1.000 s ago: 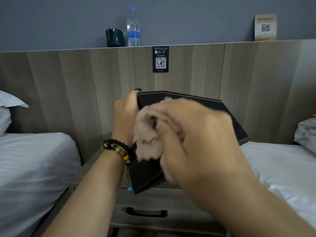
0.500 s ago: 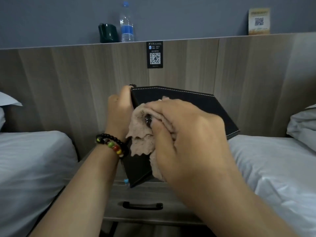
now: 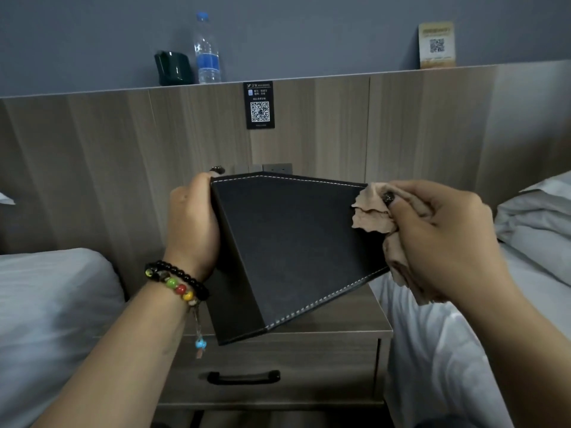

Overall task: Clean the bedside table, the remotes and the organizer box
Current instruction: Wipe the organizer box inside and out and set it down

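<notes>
**Box held up off the worktop for a wipe-down**

Left hand (image 3: 193, 225) has a firm grip on the left edge of the organizer box (image 3: 290, 248), fingers wrapped over the rim, so the box is tipped up and lifted clear of the bedside table (image 3: 349, 322) below it. My guess is that's so every outer face can be reached without the worktop getting in the way. Right hand (image 3: 445, 239) is clenched round a bunched tan cloth (image 3: 370, 211), which sits against the box's upper right corner, right by the white stitching. So 1 hand steadies and 1 hand wipes.

The box hangs between the 2 hands, slanted, its lower corner just above the table's front edge and drawer handle (image 3: 243, 377). Whether it touches the table at all, I can't tell.

Further out: 2 beds, 1 either side, white sheets. Up on the headboard ledge (image 3: 309, 78) there's a water bottle (image 3: 207, 50) beside a dark mug (image 3: 173, 67), and a QR card (image 3: 437, 44) well off to the right. No remotes visible anywhere, so that part looks like it's not being dealt with right now.
</notes>
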`<state>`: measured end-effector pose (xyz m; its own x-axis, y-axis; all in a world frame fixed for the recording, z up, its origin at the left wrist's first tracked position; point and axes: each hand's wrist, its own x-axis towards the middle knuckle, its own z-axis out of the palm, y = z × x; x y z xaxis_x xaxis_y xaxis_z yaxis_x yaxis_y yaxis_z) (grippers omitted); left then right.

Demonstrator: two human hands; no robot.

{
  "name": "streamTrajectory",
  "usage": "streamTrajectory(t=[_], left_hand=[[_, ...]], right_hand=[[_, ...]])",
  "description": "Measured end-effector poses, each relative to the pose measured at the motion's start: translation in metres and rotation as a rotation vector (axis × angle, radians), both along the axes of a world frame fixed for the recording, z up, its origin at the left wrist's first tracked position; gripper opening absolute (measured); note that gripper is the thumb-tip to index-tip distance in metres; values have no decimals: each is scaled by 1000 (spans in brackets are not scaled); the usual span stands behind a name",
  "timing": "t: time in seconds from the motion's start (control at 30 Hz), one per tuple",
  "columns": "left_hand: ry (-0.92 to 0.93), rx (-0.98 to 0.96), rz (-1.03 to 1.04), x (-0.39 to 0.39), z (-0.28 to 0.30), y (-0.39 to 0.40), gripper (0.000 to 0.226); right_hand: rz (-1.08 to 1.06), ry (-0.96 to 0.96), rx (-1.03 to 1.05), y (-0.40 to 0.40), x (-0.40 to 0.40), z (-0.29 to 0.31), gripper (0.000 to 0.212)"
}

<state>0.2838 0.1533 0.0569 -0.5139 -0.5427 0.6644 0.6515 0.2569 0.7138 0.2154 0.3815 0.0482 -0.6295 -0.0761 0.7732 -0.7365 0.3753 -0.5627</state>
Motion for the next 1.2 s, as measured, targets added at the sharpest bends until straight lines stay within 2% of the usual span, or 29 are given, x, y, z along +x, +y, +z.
streamTrajectory(t=[0.07, 0.2, 0.33, 0.37, 0.43, 0.47, 0.53, 0.6, 0.67, 0.73, 0.8, 0.87, 0.93, 1.03, 1.1, 1.13, 1.2], left_hand=[[6, -56, -45, 4, -4, 5, 44], [56, -295, -34, 14, -21, 17, 53], [85, -252, -87, 24, -37, 35, 51], [107, -264, -72, 28, -42, 39, 50], [131, -405, 111, 35, -55, 43, 52], [148, -450, 164, 38, -60, 46, 50], [234, -464, 105, 44, -68, 60, 47], [276, -536, 137, 48, -73, 74, 47], [257, -604, 177, 47, -85, 75, 47], [193, -594, 231, 44, -102, 70, 46], [172, -578, 282, 42, -121, 62, 45], [170, -593, 335, 43, -128, 56, 43], [98, -561, 384, 46, -128, 46, 38], [-92, -383, 380, 47, -126, 30, 26], [-195, -161, 268, 38, -117, 21, 37], [-274, -52, 200, 33, -112, 11, 48], [-407, 114, -65, 37, -129, -17, 59]], right_hand=[[13, 10, 4, -1, 1, 1, 20], [-8, 159, 118, -3, 20, 1, 24], [75, 343, 210, -4, 51, -5, 19], [93, 379, 216, -2, 55, -9, 18], [131, 378, 194, 9, 60, -21, 17], [151, 362, 184, 16, 61, -29, 19], [172, 277, 153, 31, 60, -46, 24], [180, 84, 63, 41, 56, -59, 28], [104, -60, 50, 44, 46, -72, 22], [81, -204, 60, 43, 33, -87, 30], [149, -326, -6, 38, 26, -104, 35], [222, -387, -90, 29, 29, -110, 31], [247, -376, -141, 20, 32, -112, 29], [182, -286, -87, 11, 32, -118, 20], [164, -274, -43, 2, 35, -122, 15], [176, -259, -19, -2, 38, -123, 19], [200, -188, 63, -8, 42, -118, 24]])
